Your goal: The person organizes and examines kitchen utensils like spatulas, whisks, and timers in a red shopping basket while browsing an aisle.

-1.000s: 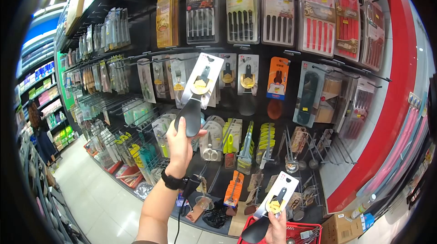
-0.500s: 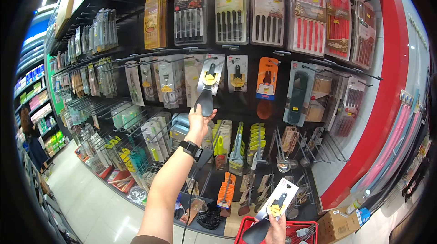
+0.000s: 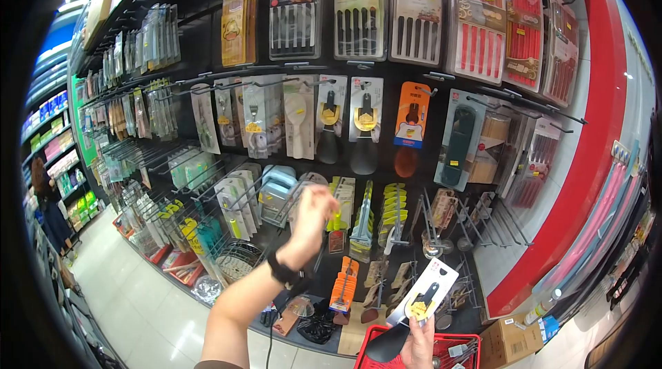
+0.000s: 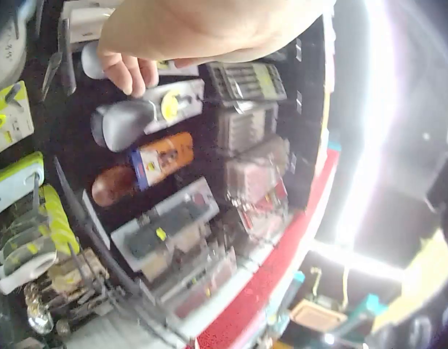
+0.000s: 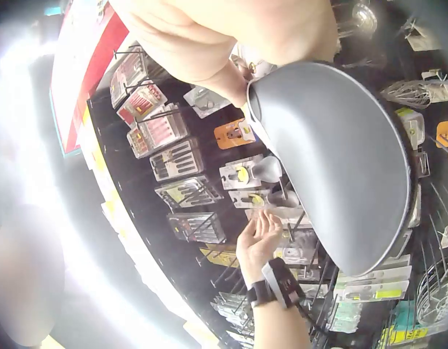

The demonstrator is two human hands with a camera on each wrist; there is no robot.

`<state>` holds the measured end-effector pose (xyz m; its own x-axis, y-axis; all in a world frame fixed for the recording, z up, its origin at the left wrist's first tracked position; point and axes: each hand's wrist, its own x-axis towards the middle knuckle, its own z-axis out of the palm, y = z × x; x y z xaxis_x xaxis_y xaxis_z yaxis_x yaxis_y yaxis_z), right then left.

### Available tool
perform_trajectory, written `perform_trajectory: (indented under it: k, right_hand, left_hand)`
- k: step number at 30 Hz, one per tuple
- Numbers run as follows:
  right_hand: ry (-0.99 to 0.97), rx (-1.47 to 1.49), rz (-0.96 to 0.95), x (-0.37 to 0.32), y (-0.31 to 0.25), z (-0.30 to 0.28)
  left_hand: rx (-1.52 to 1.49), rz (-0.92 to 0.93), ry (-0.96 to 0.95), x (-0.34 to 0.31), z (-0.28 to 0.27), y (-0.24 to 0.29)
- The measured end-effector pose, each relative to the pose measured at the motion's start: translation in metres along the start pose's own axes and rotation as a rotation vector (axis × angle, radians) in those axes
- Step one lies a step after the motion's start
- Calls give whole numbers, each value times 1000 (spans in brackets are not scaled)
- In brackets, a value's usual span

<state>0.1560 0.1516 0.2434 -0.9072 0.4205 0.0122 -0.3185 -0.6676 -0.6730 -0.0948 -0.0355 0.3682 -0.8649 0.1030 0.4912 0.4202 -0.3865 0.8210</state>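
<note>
Two black rice scoops on white cards hang side by side on the rack in the head view, a left scoop (image 3: 329, 118) and a right scoop (image 3: 365, 121). Below them the left hand (image 3: 314, 216) is in mid-air, holding nothing, its fingers loosely bent; the left wrist view shows this hand (image 4: 202, 36) in front of the rack. Low at the right, the right hand (image 3: 418, 343) grips another carded black scoop (image 3: 429, 294), thumb on the card. That scoop's wide grey-black head (image 5: 333, 160) fills much of the right wrist view.
An orange-carded brown scoop (image 3: 412, 115) hangs to the right. Packaged chopsticks (image 3: 360, 11) line the row above; metal hooks (image 3: 507, 224) jut out at the lower right. A red basket (image 3: 458, 347) and a cardboard box (image 3: 514, 341) are at the bottom. A person (image 3: 48, 197) stands far left.
The scoop that the left hand held now hangs on the rack. The left hand has let go and moved down from it. The right hand still grips its scoop in about the same place.
</note>
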Motion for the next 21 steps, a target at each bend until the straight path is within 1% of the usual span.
perform_trajectory:
  k: [1,2,3,4,5,6,7,8,9,10,12,13,14,15,16,17,18,19,21]
  right_hand:
    - [-37,-74,-70,0,-2,11]
    - [-37,-73,-66,6,0,16]
    - [-77,-15,-124,14,4,20]
    - [-117,43,-181,18,6,26]
    - [-126,-36,-245,15,3,37]
    - [-127,-37,-241,15,5,41]
    - [-123,-22,-265,16,8,45]
    - [-120,-6,-291,18,10,47]
    - [-148,-48,-306,19,12,49]
    - [-218,-56,-312,19,12,52]
    - [-331,15,-209,17,15,57]
    - [-449,-82,-248,17,14,60]
    - [-464,-127,-233,16,13,64]
    - [-458,-152,-196,13,13,64]
    - [-453,-177,-161,12,13,62]
    - [-458,-175,-161,11,14,61]
    - [-459,-191,-117,9,14,57]
    - [-458,-208,-72,8,14,54]
    - [-481,-203,-75,8,18,44]
  left_hand:
    - [128,-66,-136,-31,11,10]
    - [257,-133,-273,-60,19,12]
    - [400,-26,-391,-86,22,0]
    - [597,-200,-502,-115,34,23]
    - [578,-170,-616,-138,34,19]
    - [528,-205,-759,-155,31,4]
    - [599,-151,-819,-166,29,-2]
    - [588,-262,-791,-173,34,7]
    - [549,-244,-686,-177,34,8]
    - [510,-225,-580,-181,34,7]
    - [506,-96,-417,-171,29,15]
    - [504,-71,-301,-163,25,22]
    - [490,-34,-221,-149,20,32]
    - [594,135,-117,-133,18,51]
    - [599,90,-6,-119,12,64]
    - [600,235,64,-100,-2,62]
    - [185,61,74,-91,1,79]
    - [159,137,102,-75,-8,79]
    - [123,181,110,-56,-16,91]
